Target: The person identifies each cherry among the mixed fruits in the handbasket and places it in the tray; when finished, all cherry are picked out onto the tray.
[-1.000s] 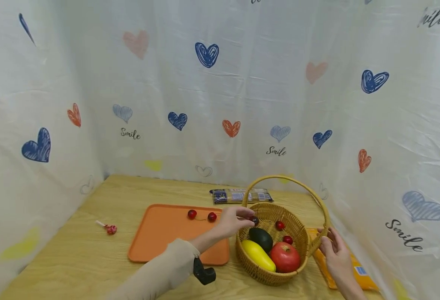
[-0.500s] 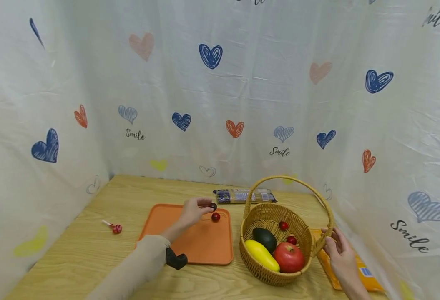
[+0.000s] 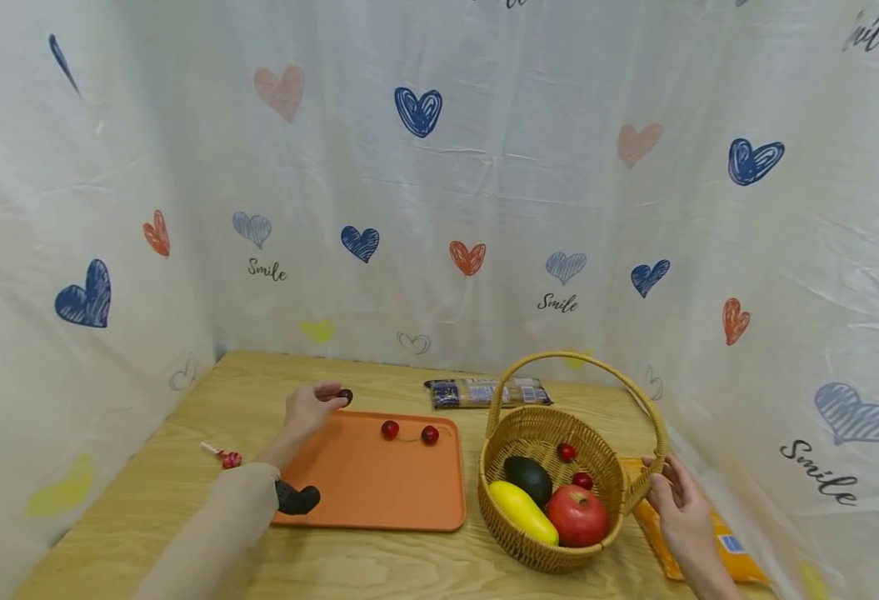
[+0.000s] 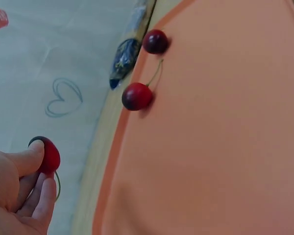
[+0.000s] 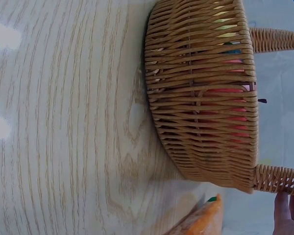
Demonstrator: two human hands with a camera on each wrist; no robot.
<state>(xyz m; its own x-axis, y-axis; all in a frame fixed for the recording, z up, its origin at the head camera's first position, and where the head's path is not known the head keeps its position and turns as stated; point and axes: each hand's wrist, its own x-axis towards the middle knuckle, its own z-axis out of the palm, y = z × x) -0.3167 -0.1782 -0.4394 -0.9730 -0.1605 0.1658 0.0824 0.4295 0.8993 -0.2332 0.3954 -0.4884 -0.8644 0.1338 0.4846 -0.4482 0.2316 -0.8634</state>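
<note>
My left hand [image 3: 310, 411] pinches a dark red cherry [image 4: 50, 155] with a green stem between thumb and fingertips, above the far left corner of the orange tray [image 3: 379, 492]. Two more cherries lie on the tray near its far edge: a left cherry [image 3: 390, 430] and a right cherry [image 3: 429, 435]. My right hand [image 3: 682, 508] holds the base of the handle on the wicker basket [image 3: 517, 557]. Inside the basket are a red pomegranate [image 3: 577, 517], a yellow mango-like fruit [image 3: 521, 510], a dark green avocado [image 3: 529, 479] and two cherries [image 3: 567, 452].
A clear and blue packet [image 3: 484, 392] lies behind the tray and basket. An orange bag [image 3: 731, 558] lies under my right hand. Left of the tray is a lollipop [image 3: 229, 458], partly beside my sleeve. A white curtain [image 3: 439, 192] with printed hearts encloses the wooden table.
My left hand has carried the cherry out from over the basket, leftward across the tray to its far left corner. The right hand stays at the basket handle.
</note>
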